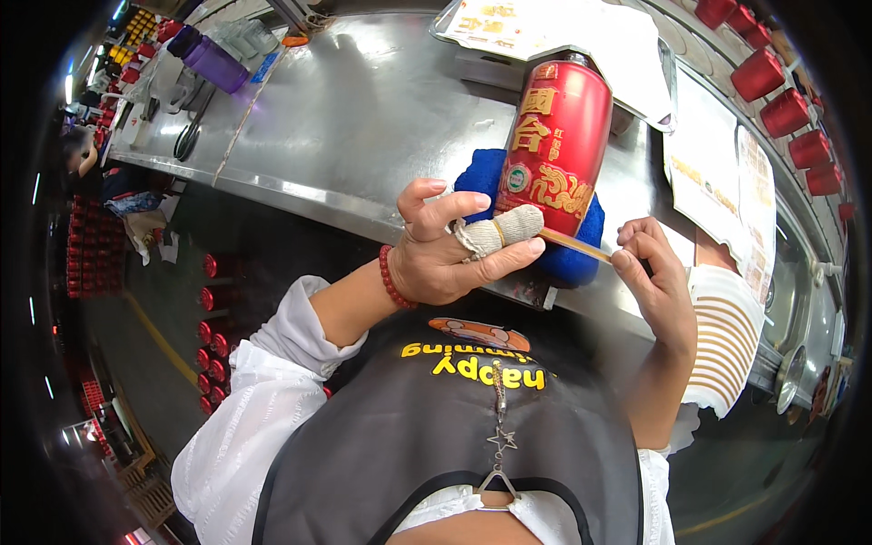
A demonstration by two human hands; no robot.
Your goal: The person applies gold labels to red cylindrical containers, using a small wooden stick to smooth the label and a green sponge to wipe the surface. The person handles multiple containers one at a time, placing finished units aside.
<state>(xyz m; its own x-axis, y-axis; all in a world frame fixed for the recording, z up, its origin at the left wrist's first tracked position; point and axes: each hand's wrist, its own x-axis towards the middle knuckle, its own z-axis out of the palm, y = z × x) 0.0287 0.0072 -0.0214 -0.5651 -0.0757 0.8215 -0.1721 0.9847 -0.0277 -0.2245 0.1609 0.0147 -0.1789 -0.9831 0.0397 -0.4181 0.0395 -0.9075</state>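
Red with gold decoration, the bottle (590, 118) lies on blue cloth (484, 177) at the near edge of the metal bench (363, 109). Just off its near end, my right grip (663, 289) pinches a thin amber strip (577, 243) between thumb and finger. My left grip (443, 261), one finger in a knitted cover (509, 229), is half-curled at the strip's left end; I cannot tell if it holds it. White sheets (704, 163) lie to the right, a purple flask (211, 60) far left.
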